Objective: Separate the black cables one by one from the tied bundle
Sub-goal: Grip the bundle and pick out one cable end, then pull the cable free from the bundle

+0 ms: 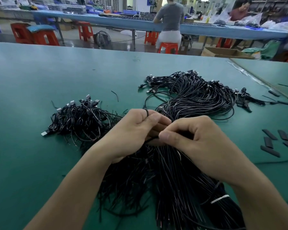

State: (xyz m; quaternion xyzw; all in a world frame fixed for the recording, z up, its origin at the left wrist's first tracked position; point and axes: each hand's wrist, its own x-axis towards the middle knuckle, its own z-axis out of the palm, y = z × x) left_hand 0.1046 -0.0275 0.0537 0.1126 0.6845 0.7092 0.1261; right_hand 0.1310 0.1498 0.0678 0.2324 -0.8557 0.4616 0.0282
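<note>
A thick bundle of black cables [178,183] runs from the near edge of the green table [32,146] up under both hands, held by a white tie [219,199] near my right forearm. Its far end fans out into a heap with USB plugs [198,92]. My left hand [135,131] curls its fingers round a thin black cable that loops over the index finger. My right hand [194,138] pinches a cable between thumb and fingers just above the bundle. The two hands touch at the fingertips.
A smaller pile of coiled black cables with plugs [80,118] lies to the left. Short black sleeve pieces [273,141] are scattered at the right. A seam and a second table lie at the far right. A person sits on a red stool beyond the table.
</note>
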